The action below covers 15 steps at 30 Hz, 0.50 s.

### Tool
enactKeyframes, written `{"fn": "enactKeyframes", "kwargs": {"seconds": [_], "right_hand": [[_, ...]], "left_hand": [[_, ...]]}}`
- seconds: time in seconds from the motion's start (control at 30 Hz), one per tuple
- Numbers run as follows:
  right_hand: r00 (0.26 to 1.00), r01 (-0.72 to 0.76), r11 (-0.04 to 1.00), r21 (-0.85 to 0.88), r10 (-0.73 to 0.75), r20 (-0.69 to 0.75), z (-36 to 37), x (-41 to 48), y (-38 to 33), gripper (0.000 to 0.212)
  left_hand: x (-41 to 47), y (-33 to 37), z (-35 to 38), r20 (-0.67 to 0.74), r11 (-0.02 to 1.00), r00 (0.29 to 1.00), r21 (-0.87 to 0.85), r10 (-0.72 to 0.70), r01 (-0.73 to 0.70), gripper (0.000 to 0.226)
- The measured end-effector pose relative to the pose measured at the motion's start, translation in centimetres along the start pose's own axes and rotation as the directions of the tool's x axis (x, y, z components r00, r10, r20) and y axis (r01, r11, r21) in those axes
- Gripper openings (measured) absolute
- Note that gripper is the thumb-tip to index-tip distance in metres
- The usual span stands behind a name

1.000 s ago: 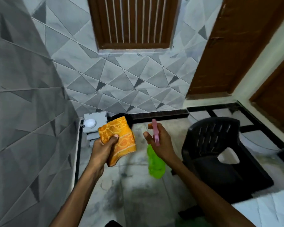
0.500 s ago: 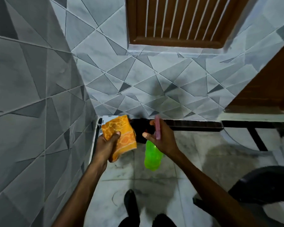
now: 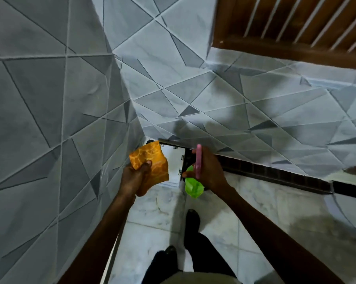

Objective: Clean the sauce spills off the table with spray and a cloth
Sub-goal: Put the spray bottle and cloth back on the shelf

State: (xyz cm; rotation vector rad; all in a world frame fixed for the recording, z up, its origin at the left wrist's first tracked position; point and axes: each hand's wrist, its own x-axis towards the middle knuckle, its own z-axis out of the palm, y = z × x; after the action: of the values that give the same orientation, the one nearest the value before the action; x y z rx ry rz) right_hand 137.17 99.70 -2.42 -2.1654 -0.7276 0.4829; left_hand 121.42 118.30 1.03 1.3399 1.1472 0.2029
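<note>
My left hand grips a folded orange patterned cloth, held up in front of the corner of the room. My right hand is closed around a green spray bottle with a pink trigger head; the bottle hangs below the hand. The two hands are side by side and a little apart. Between and behind them a white box-like object sits on the floor in the corner, mostly hidden. No sauce spill or table top shows.
Grey tiled walls with triangle patterns close in on the left and ahead. A brown wooden slatted shutter is at the upper right. The marble floor spreads to the right, and my dark-trousered legs stand below.
The view has swung left and closer to the corner; the black chair has gone out of sight. Both hands keep the same hold on cloth and bottle.
</note>
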Motion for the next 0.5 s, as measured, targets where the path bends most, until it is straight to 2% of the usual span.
{"fn": "enactKeyframes", "kwargs": {"seconds": [0.17, 0.3, 0.5], "right_hand": [[0.996, 0.020, 1.000, -0.019, -0.019, 0.084, 1.5, 7.8, 1.0, 0.098], [0.992, 0.043, 0.998, -0.054, -0.036, 0.120, 3.4, 13.3, 2.0, 0.095], [0.998, -0.041, 0.993, -0.111, 0.046, 0.048, 7.9, 19.6, 4.3, 0.093]], "left_hand": [[6.9, 2.4, 0.8, -0.035, 1.000, 0.999, 0.015, -0.002, 0.002, 0.045], [12.1, 3.1, 0.9, 0.001, 1.000, 1.000, -0.013, -0.011, 0.011, 0.029], [21.7, 2.0, 0.2, 0.055, 0.989, 0.994, 0.119, -0.098, 0.091, 0.033]]}}
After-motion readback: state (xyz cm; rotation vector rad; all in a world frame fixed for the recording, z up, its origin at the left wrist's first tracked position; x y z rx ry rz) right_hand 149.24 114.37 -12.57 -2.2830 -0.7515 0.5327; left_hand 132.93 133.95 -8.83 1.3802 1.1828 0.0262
